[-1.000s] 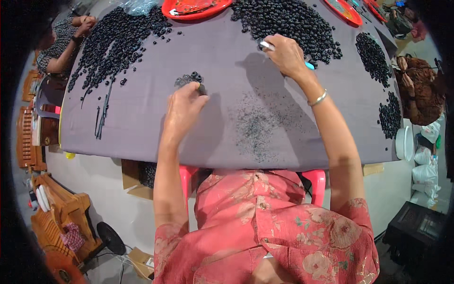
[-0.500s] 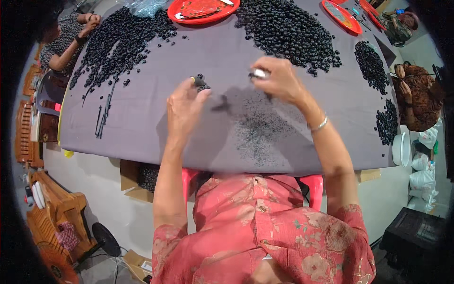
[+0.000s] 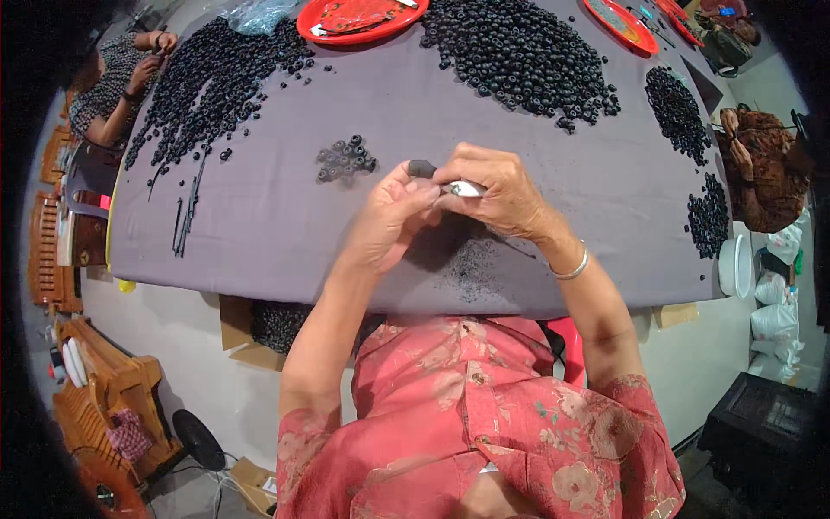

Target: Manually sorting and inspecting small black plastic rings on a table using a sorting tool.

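My hands meet above the middle of the grey-covered table. My left hand (image 3: pixel 393 221) is closed in a pinch, with a black cover (image 3: pixel 421 168) on one fingertip. Whatever it pinches is hidden by the fingers. Against it, my right hand (image 3: pixel 501 190) is closed around a small tool (image 3: pixel 464 189) with a shiny, pale part; its kind does not show. To the left of my hands lies a small loose cluster of black ring-shaped pieces (image 3: pixel 346 158). Below my hands, fine dark shavings (image 3: pixel 475 272) are scattered over the cloth, partly in shadow.
Large heaps of black rings lie at far left (image 3: pixel 216 78) and far centre (image 3: pixel 527 60). Smaller black heaps (image 3: pixel 679 112) are at right. Red trays (image 3: pixel 363 33) stand at the back. Thin dark rods (image 3: pixel 187 216) lie left. Other people (image 3: pixel 117 95) sit around the table.
My hands have come together, the left moving right and nearer. The black rings it held now lie on the table as a small cluster.
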`<state>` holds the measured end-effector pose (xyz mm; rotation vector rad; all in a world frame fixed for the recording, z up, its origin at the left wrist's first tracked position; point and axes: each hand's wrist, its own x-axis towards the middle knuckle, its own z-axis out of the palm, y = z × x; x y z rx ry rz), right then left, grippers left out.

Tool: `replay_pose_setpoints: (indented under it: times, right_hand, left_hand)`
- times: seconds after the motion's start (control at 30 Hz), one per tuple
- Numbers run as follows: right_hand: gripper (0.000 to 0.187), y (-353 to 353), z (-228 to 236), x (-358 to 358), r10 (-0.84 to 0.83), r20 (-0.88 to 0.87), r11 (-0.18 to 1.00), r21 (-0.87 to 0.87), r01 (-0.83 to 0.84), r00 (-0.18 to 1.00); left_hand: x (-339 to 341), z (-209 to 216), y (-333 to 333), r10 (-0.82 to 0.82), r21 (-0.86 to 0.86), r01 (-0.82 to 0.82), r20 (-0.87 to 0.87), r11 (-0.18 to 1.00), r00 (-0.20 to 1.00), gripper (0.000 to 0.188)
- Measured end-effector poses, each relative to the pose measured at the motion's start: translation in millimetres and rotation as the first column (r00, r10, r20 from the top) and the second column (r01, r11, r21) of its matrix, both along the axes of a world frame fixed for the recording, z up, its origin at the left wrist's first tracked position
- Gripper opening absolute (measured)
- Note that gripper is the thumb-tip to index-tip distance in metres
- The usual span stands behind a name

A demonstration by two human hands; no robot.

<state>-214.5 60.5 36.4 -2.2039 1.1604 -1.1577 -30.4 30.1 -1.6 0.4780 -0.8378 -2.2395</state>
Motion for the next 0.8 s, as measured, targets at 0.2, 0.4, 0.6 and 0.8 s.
replay_pose_setpoints:
  times: [0.2,0.4,0.6,0.8]
  right_hand:
    - [0.02,3.5,0.3,1.5,-0.057,-0.053,0.997,-0.055,0.054,0.997]
    - [0.017,-1.4,-2.3,-1.7,-0.057,0.054,0.997,0.051,0.054,0.997]
    - [0.012,-5.1,-3.1,-6.0,-0.008,0.098,0.981,0.192,-0.011,0.995]
    - [0.013,-7.0,-3.2,-7.8,-0.036,0.075,0.968,0.249,0.016,0.997]
  left_hand:
    - [0.3,-5.0,-0.2,-0.02,0.07,0.019,0.014,0.997,1.0,0.028]
    - [-0.9,-5.2,-3.7,-0.038,0.038,0.041,-0.078,0.998,0.996,0.021]
    - [0.0,-7.8,-6.0,-0.081,0.024,0.084,-0.106,0.996,0.991,0.025]
    - [-0.9,-5.7,-6.9,-0.087,0.072,0.1,-0.167,0.992,0.982,0.024]
